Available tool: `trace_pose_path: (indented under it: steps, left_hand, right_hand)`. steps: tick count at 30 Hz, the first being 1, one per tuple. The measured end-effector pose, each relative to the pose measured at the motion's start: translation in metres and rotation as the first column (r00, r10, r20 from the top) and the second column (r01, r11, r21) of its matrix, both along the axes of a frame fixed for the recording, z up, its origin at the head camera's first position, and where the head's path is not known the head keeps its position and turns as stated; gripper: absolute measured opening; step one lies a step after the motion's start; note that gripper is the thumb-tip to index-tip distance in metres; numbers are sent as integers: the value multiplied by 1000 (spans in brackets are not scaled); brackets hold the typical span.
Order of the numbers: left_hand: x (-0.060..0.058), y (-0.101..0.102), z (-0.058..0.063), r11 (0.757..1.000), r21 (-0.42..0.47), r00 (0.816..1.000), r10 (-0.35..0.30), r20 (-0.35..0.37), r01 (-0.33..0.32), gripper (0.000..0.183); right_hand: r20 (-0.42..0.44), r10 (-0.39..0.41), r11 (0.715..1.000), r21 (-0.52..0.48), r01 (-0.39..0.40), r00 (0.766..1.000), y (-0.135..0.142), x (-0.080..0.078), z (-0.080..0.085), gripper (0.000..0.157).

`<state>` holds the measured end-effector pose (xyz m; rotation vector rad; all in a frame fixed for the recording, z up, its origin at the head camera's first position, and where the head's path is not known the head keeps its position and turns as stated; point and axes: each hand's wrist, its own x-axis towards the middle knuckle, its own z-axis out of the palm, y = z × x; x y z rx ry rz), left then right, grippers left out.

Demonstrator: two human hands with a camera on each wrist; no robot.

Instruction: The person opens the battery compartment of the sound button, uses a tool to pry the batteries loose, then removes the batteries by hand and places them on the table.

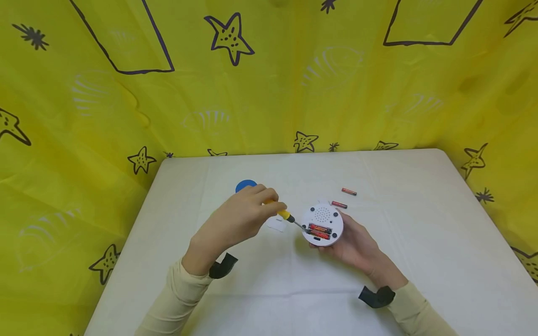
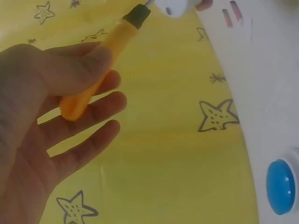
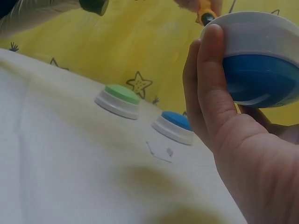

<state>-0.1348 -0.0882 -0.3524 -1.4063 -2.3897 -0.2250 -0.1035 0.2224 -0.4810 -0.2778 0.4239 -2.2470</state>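
Note:
My left hand point(image 1: 241, 212) pinches a yellow-handled screwdriver point(image 1: 285, 214) between thumb and fingers, the other fingers spread in the left wrist view. Its metal shaft slants down to the edge of the open battery compartment in a round white push button point(image 1: 322, 213). Red batteries point(image 1: 320, 232) lie in that compartment. From below and the right, my right hand point(image 1: 355, 242) grips the button with its underside facing up. The right wrist view shows its blue dome point(image 3: 261, 79) pointing down, fingers curled around the side.
Two loose red batteries point(image 1: 349, 192) lie beyond the held button. A blue-domed button point(image 3: 174, 127) and a green-domed button point(image 3: 117, 101) stand on the white table point(image 1: 399, 186). Near them lies a small white flat piece point(image 1: 276, 223). A yellow patterned curtain point(image 1: 269, 93) hangs behind.

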Motion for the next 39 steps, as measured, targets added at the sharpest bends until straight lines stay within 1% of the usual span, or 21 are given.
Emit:
trace_pose_path:
  steps: [2,4,7,10,13,16,19,21,24,28,30,34,39]
  left_hand:
    - [0,-1,-4,999,-42,1000,13,-20,-14,31]
    - [0,-2,-10,998,-61,999,30,-36,-32,33]
    - [3,-3,-17,996,-69,996,55,-64,-60,35]
    - [7,-2,-20,995,-69,992,68,-111,-76,34]
    - [12,0,-22,993,-76,981,76,-179,-91,28]
    - [16,4,-23,990,-78,964,93,-249,-115,24]
    - [19,7,-27,988,-56,951,122,-284,-144,25]
    - [20,8,-30,987,-27,948,143,-286,-157,24]
    - [20,8,-36,986,34,953,164,-253,-161,25]
    - [20,6,-45,979,122,957,188,-220,-164,28]
    - [19,5,-49,972,167,957,200,-209,-166,29]
    - [18,5,-56,954,251,962,213,-173,-166,31]
    - [18,3,-64,924,339,970,223,-94,-180,37]
  right_hand:
    - [-6,4,1000,-3,-4,1000,0,0,0,58]
    - [-9,2,1000,1,-2,1000,0,0,0,58]
    - [3,-18,999,31,18,1000,0,0,1,55]
    - [12,-49,996,70,48,999,0,0,2,50]
    - [16,-65,993,101,63,998,0,-1,2,46]
    - [17,-69,992,108,66,997,-1,-2,1,44]
    - [12,-70,991,114,69,997,-1,-1,0,46]
    - [12,-77,990,116,75,997,-1,-1,0,52]
    - [10,-78,991,109,77,997,-1,-1,0,59]
    - [-14,-66,996,53,67,998,-1,-1,-1,51]
    - [-32,-55,998,14,56,998,-1,-1,-1,50]
    - [-54,-36,998,-46,34,998,-2,-2,-1,56]
    - [-44,-44,997,-69,41,998,-2,-3,-2,57]
